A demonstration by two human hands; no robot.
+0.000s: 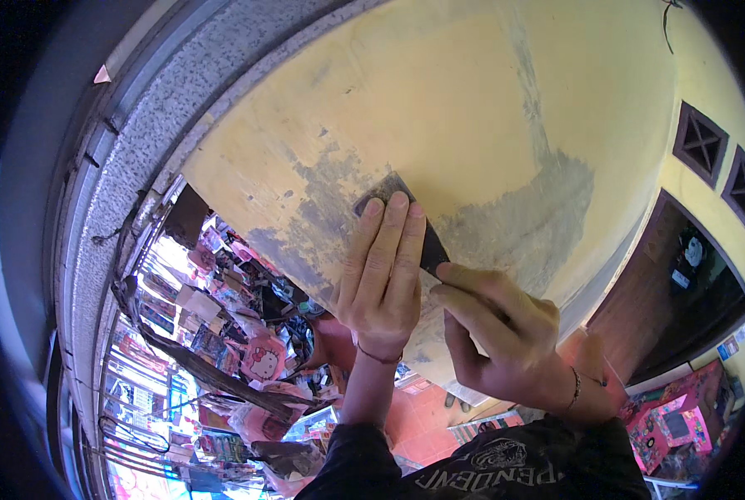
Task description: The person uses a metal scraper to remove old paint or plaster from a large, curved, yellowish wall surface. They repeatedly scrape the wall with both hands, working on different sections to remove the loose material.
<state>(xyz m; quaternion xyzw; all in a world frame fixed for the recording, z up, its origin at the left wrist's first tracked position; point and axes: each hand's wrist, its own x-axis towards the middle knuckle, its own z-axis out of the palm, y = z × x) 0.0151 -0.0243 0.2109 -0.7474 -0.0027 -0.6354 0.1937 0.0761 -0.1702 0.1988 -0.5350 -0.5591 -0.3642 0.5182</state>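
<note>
Both hands work a scraper [393, 218] against a yellow wall [472, 108]. The left hand [381, 275] lies flat over the tool, its fingers [389, 233] stretched out straight and pressed side by side on the dark blade, fingertips reaching almost to the blade's upper edge. It does not curl around anything; it pushes the blade against the wall. The right hand [497, 333] sits just beside it, lower and to the right, closed around the handle end of the scraper, which is mostly hidden inside the fist; its forefinger points along the tool toward the left hand. A thin band circles each wrist.

The scraper's blade lies flat on the wall, at the edge of a grey patch [331, 200] where the yellow paint is gone. A second, larger grey patch [547, 208] spreads to the right of the hands.

Beyond the wall's lower left edge hangs a crowded stall display [239, 333] of colourful goods and pink bags. To the right stands a dark wooden doorway [681, 292], with two small lattice vents [714, 158] above it. A dark sleeve [356, 458] shows at the bottom.
</note>
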